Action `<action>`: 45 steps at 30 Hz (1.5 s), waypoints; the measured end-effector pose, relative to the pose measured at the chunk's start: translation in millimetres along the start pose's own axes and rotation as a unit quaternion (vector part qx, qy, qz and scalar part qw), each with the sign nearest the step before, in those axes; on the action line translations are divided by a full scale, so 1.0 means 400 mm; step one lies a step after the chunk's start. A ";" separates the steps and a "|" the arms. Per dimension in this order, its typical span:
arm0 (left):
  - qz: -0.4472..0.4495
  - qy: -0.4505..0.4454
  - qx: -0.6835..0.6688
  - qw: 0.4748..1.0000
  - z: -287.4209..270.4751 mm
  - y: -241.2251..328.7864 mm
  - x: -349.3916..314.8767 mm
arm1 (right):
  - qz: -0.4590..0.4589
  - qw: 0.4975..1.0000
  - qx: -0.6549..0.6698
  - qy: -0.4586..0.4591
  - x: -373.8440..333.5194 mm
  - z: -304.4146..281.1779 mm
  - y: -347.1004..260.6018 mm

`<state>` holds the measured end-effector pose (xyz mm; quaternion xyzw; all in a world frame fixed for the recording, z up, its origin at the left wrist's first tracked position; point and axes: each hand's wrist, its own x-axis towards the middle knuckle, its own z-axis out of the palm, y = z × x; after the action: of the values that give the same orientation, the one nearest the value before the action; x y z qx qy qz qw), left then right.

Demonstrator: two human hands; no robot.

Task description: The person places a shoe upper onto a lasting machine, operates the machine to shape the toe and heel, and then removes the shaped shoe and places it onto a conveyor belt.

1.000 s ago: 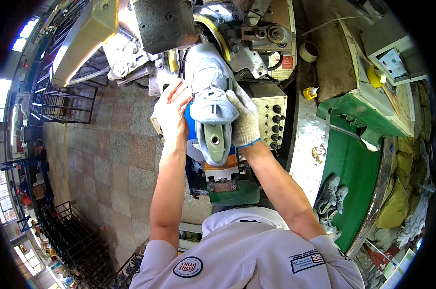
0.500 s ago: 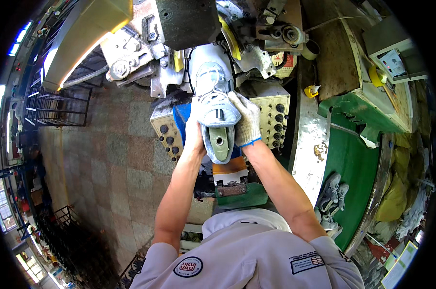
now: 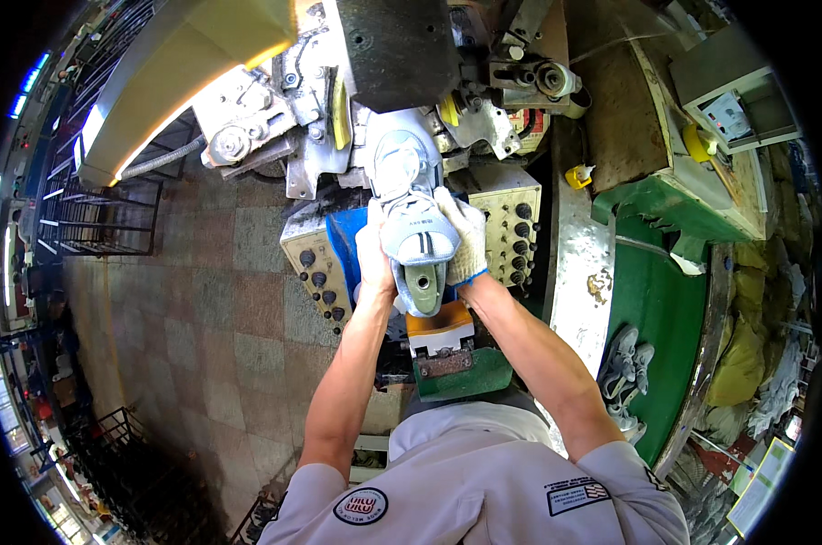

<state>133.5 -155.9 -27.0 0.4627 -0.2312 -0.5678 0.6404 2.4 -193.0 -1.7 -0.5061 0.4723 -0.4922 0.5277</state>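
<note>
Between my two hands is a pale grey-blue sneaker (image 3: 417, 234), fitted over a green shoe last (image 3: 421, 284) with a round hole in it. Its toe points away from me, in among the metal parts of a machine (image 3: 315, 150). My left hand (image 3: 373, 252) wraps the shoe's left side near the heel. On the opposite side my right hand (image 3: 466, 238), in a white knitted glove with a blue hem, grips it. The fingertips of both hands are partly hidden by the shoe. A dark metal block (image 3: 394, 54) hangs just beyond the toe.
Control boxes with black knobs flank the shoe, one at left (image 3: 315, 272) and one at right (image 3: 511, 227). A yellow lamp hood (image 3: 184, 82) overhangs the left. Several grey shoes (image 3: 622, 354) lie on a green conveyor belt (image 3: 665, 318) to my right, behind a worn metal edge (image 3: 583, 282).
The view has shifted a little, and the dark block now covers more of the right yellow pad. Both hands keep their hold on the sneaker, which appears slightly lower and further right.
</note>
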 end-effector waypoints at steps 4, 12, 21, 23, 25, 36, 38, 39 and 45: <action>0.032 0.004 0.004 0.999 -0.008 -0.017 0.004 | 0.050 0.996 0.078 -0.003 -0.018 -0.002 0.005; 0.042 0.212 0.263 0.940 -0.192 -0.097 -0.212 | 0.143 0.964 0.221 0.017 -0.077 -0.220 -0.026; -0.110 0.235 0.432 0.864 -0.289 -0.359 -0.321 | 0.184 0.966 0.150 0.097 -0.330 -0.436 0.022; -0.057 0.247 0.428 0.868 -0.298 -0.379 -0.310 | 0.174 0.965 0.183 0.070 -0.332 -0.414 0.001; -0.065 0.245 0.439 0.862 -0.314 -0.377 -0.301 | 0.172 0.966 0.182 0.063 -0.324 -0.394 -0.018; 0.012 0.190 0.358 0.914 -0.163 0.215 -0.519 | 0.119 0.989 0.065 -0.056 -0.335 -0.277 -0.231; 0.022 0.144 0.304 0.941 -0.066 0.370 -0.541 | 0.105 0.979 0.117 -0.128 -0.346 -0.204 -0.281; 0.030 0.108 0.283 0.952 -0.044 0.396 -0.541 | 0.097 0.968 0.164 -0.166 -0.342 -0.162 -0.299; -0.007 -0.109 0.149 0.983 0.164 0.315 -0.421 | 0.219 0.896 0.305 -0.236 -0.257 -0.176 -0.341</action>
<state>102.5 -28.4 150.1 0.4900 -0.3786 -0.5784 0.5311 -80.6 -95.6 131.8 -0.3051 0.2594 -0.3502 0.8467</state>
